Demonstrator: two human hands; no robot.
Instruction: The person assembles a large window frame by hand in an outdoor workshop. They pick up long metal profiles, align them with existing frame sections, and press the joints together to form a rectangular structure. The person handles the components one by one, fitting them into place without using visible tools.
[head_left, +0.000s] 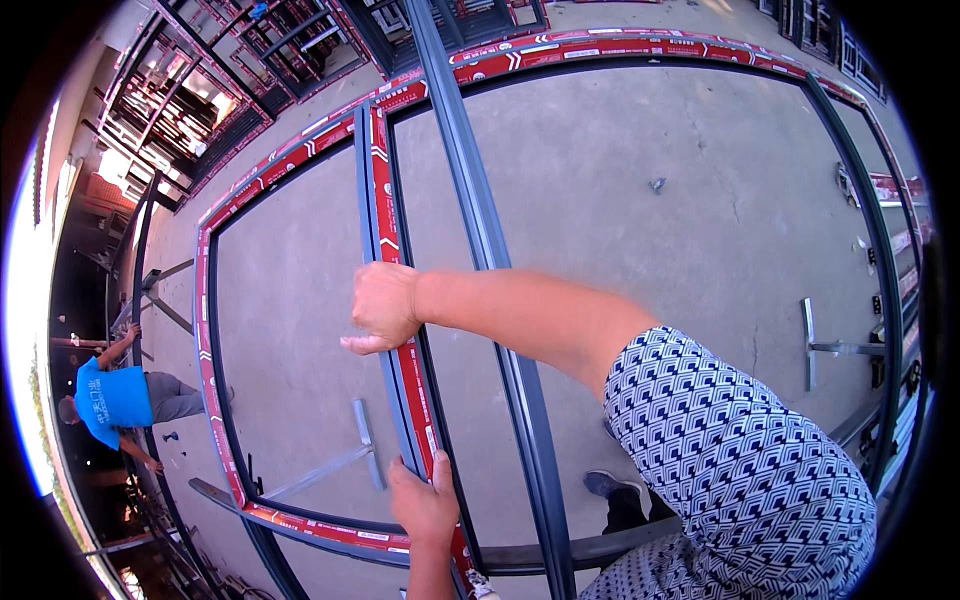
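A large window frame (208,330) covered in red protective film lies in front of me, split by an upright middle bar (381,185) with a grey strip along its left side. My left hand (423,500) grips this bar low down, the thumb on the red face and the fingers by the grey strip. Farther up, my right hand (387,305) is closed over the same bar, with one digit sticking out to the left. Its other fingers are curled under, so whatever they hold is hidden. A long grey metal profile (470,170) crosses the frame beneath my right forearm.
At the far left a person in a blue shirt (115,395) handles a long dark bar (140,260). Stacked frames (290,45) stand at the back. Metal stand legs (365,440) show through the left opening, and another stand (810,345) is at the right.
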